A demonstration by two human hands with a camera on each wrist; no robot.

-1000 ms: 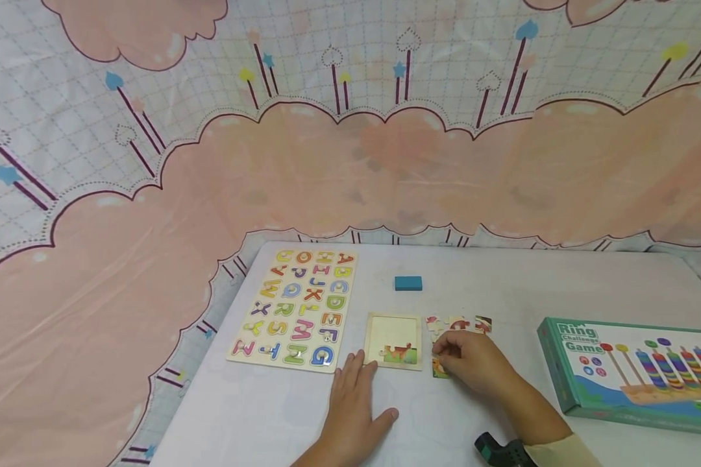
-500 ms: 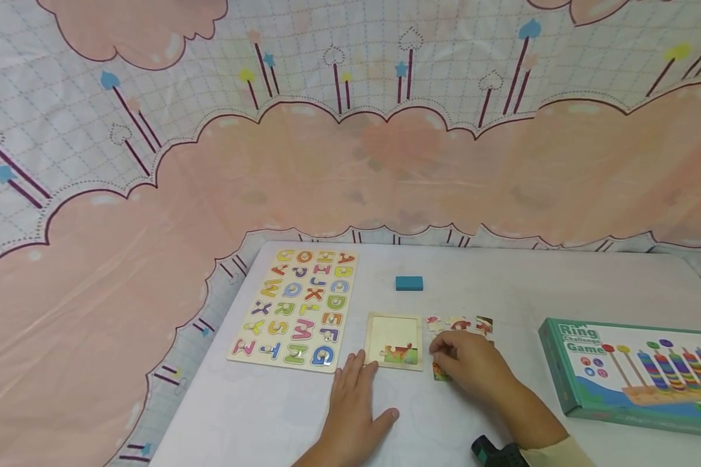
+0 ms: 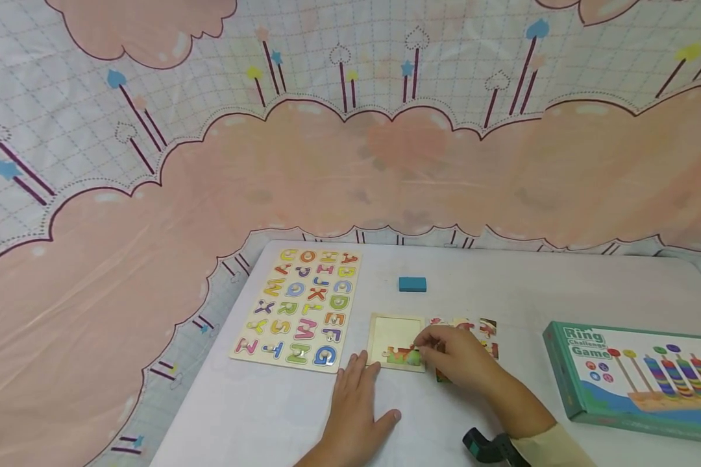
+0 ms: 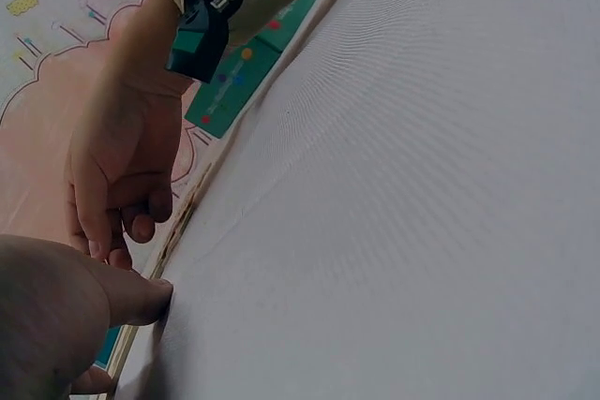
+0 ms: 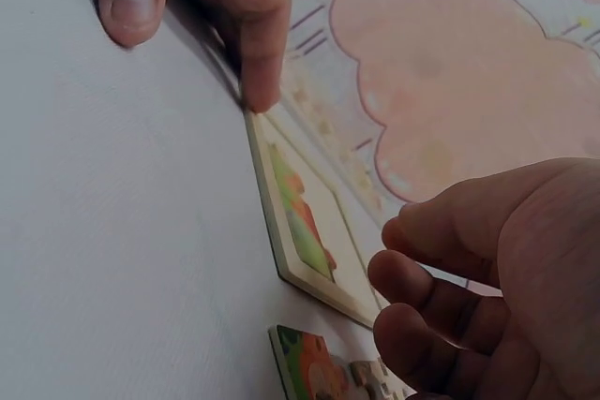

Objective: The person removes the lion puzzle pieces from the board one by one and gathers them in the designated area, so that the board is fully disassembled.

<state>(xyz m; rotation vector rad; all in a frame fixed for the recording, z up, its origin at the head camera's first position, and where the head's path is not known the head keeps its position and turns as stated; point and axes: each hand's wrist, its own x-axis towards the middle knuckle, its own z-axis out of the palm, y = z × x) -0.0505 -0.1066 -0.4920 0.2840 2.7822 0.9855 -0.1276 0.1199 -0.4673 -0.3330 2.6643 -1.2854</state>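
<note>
A small square wooden puzzle tray (image 3: pixel 397 324) lies mid-table, with green and brown picture pieces (image 3: pixel 398 355) along its lower edge. My left hand (image 3: pixel 353 415) rests flat on the table, fingertips at the tray's lower left corner. My right hand (image 3: pixel 461 360) is over the tray's right edge, thumb and index finger close together and the other fingers curled. Whether a piece is between the fingertips is hidden; no piece shows there in the right wrist view. Loose puzzle pieces (image 3: pixel 488 327) lie right of the tray, partly covered by this hand.
An alphabet board (image 3: pixel 295 311) with colourful letters lies at the left. A blue block (image 3: pixel 412 285) sits behind the tray. To the right stands a green and white Ring Challenge Game box (image 3: pixel 637 376). A patterned cloth (image 3: pixel 350 168) hangs behind the table.
My right hand has moved left from the loose pieces to the tray's right edge. The left hand stays in place. The head view has shifted slightly.
</note>
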